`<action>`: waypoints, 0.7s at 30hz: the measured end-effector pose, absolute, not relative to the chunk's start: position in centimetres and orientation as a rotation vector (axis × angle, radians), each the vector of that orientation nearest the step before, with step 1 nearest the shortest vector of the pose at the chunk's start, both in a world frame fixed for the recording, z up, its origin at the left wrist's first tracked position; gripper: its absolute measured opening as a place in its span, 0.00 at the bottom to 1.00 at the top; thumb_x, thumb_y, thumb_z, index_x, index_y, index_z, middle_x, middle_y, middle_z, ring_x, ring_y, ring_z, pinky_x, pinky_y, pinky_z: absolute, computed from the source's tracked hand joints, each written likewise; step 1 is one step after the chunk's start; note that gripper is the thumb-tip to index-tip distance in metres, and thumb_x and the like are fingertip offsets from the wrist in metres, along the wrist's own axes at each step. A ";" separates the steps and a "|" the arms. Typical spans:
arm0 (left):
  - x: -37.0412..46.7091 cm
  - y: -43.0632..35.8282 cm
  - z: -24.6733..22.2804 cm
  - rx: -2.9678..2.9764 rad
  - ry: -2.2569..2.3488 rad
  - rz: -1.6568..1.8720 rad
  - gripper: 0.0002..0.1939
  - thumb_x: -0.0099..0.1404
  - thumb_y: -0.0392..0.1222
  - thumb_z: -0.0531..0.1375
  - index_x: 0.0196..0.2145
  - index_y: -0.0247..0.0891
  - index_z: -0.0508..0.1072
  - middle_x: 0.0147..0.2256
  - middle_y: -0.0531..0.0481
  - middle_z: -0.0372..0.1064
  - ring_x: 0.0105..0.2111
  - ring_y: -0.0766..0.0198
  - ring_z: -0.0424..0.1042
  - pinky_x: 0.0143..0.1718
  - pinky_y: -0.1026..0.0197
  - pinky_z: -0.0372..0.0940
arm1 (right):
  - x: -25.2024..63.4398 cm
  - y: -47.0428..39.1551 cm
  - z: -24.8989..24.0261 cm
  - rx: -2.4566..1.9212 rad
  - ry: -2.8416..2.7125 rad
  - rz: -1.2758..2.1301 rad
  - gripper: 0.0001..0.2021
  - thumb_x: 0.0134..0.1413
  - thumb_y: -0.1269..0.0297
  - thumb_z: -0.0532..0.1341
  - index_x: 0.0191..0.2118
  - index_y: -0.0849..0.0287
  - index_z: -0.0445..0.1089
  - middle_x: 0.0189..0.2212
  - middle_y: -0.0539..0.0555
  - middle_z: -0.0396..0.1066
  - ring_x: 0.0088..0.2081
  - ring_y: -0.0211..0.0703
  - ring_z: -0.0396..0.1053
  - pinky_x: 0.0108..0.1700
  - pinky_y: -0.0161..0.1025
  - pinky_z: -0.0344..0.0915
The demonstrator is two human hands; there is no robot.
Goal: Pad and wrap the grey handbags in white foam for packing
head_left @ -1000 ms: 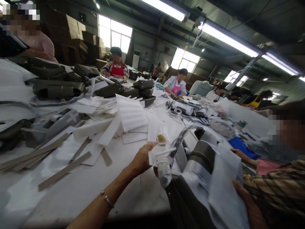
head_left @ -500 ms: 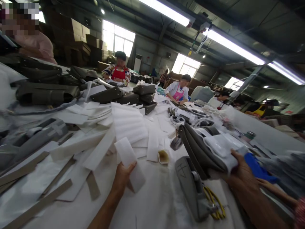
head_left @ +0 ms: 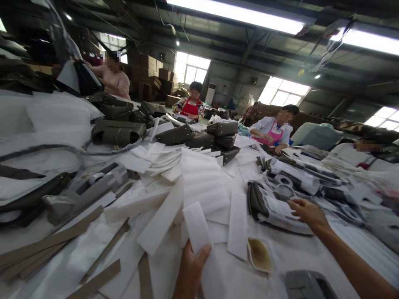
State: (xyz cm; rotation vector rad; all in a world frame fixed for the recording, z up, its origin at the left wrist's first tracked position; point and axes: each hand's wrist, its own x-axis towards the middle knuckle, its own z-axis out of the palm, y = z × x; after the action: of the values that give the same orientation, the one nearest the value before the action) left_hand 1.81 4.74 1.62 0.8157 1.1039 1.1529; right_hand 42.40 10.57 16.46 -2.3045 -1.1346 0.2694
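Note:
My left hand [head_left: 193,259] is closed on a white foam strip [head_left: 198,226], thumb on top, at the bottom middle. Loose white foam sheets [head_left: 204,178] and strips lie around and beyond it. My right hand [head_left: 308,214] is at the right end of a dark folded bag [head_left: 257,201] with white foam wrapping. Its fingers reach out over the wrapping and look apart; whether they press on it I cannot tell. The bag lies on the table. A shallow dish [head_left: 259,254] with a brownish-yellow inside stands between my hands.
A grey tape dispenser [head_left: 308,284] sits at the bottom edge, another [head_left: 106,182] at left. Brown strips [head_left: 52,232] lie front left. Dark bags [head_left: 221,135] are piled mid-table. Tape rolls [head_left: 283,187] lie at right. Several people work across the table, one in a red apron [head_left: 189,110].
My view has swung right to left, so things appear farther right. The dark bag, earlier held up in my right hand, now lies on the table. My left hand keeps the foam strip.

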 end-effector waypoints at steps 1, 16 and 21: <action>1.8 4.7 1.6 0.813 1.094 1.161 0.28 0.52 0.58 0.64 0.43 0.33 0.71 0.36 0.41 0.75 0.39 0.49 0.75 0.43 0.53 0.69 | 41.1 12.0 16.9 -2.241 -1.143 0.321 0.16 0.44 0.52 0.65 0.35 0.59 0.72 0.29 0.59 0.78 0.32 0.56 0.78 0.31 0.45 0.73; 0.5 5.1 2.4 0.936 1.096 0.928 0.47 0.44 0.44 0.69 0.62 0.34 0.60 0.51 0.36 0.69 0.53 0.42 0.67 0.57 0.48 0.60 | 5.4 20.9 22.4 -1.331 -2.442 0.252 0.09 0.58 0.60 0.59 0.36 0.54 0.77 0.34 0.51 0.79 0.35 0.43 0.75 0.40 0.37 0.66; -1.6 4.6 2.2 0.950 0.958 0.911 0.40 0.55 0.50 0.70 0.63 0.47 0.61 0.54 0.41 0.66 0.50 0.49 0.70 0.51 0.47 0.67 | 1.7 24.6 23.7 -1.386 -2.648 -0.248 0.10 0.62 0.61 0.57 0.37 0.53 0.76 0.37 0.51 0.78 0.38 0.42 0.74 0.38 0.35 0.63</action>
State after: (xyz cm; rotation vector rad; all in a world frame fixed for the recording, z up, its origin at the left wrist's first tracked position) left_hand -1.56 4.60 2.24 0.9500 0.9579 0.9110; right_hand 1.75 24.64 23.72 -1.3859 -2.6475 -0.2478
